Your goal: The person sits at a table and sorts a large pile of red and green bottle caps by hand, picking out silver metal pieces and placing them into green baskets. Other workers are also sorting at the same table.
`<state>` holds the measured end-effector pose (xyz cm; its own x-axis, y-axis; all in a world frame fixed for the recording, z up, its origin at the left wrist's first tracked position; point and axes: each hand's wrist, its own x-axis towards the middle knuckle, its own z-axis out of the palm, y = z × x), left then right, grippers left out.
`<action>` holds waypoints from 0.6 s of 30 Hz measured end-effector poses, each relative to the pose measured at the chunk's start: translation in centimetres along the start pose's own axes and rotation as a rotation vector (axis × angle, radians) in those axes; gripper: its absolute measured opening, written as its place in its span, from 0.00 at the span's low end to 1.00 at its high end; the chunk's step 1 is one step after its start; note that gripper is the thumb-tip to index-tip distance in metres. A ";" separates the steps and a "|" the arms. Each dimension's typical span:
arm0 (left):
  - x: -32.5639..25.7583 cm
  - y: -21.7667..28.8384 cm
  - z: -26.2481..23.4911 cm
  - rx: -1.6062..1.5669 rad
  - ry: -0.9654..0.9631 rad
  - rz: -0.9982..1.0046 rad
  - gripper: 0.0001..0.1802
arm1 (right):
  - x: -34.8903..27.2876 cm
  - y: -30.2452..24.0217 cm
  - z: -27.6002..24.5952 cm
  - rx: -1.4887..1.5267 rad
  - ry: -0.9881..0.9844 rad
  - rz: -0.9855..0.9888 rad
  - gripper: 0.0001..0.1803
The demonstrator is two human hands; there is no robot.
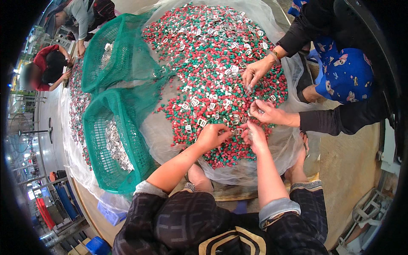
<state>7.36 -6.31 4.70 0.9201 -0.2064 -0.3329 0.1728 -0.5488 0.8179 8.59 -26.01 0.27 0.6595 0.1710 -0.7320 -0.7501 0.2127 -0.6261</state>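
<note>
Over a heap of small red, green and white pieces (pixel 191 76), my left hand (pixel 212 137) bends its fingers into a pinch. Its fingertips reach a silvery slotted buckle (pixel 239 131) between my two hands; whether they grip it is hard to see. My right hand (pixel 256 138) is closed around silvery buckles (pixel 250 135) at its fingers. More slotted buckles (pixel 202 122) lie scattered among the pieces. Just beyond my right hand, another person's two hands (pixel 259 70) work in the same heap from the right.
Two green mesh baskets, a near one (pixel 95 157) and a far one (pixel 91 63), stand left of the heap with buckles inside. White netting (pixel 157 136) lies under the heap. Other people (pixel 53 66) work at the far left. A blue patterned cloth (pixel 344 72) covers the right-hand person's lap.
</note>
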 end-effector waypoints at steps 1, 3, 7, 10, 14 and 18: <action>-0.1 0.3 -0.4 -0.051 0.004 -0.003 0.10 | -0.2 0.0 0.6 0.016 -0.083 0.049 0.21; -0.6 1.4 -0.7 -0.184 0.025 0.040 0.10 | -1.4 -0.7 2.6 0.179 -0.223 0.206 0.26; -0.9 3.2 -0.2 -0.026 -0.011 0.422 0.08 | -2.4 0.2 5.1 0.561 -0.340 0.323 0.27; -1.0 4.1 -0.4 0.209 -0.092 0.606 0.11 | -1.5 1.6 4.9 0.588 -0.369 0.247 0.26; -1.1 3.7 -1.4 0.033 0.084 0.512 0.12 | -0.7 1.9 3.2 0.706 -0.514 0.294 0.25; 0.0 0.0 -4.3 0.116 0.327 0.210 0.08 | -1.2 0.6 3.2 0.722 -0.556 0.255 0.27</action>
<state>8.87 -2.80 6.76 0.9977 -0.0653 0.0184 -0.0547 -0.6135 0.7878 7.51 -23.04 1.66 0.5485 0.6888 -0.4740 -0.7859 0.6183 -0.0110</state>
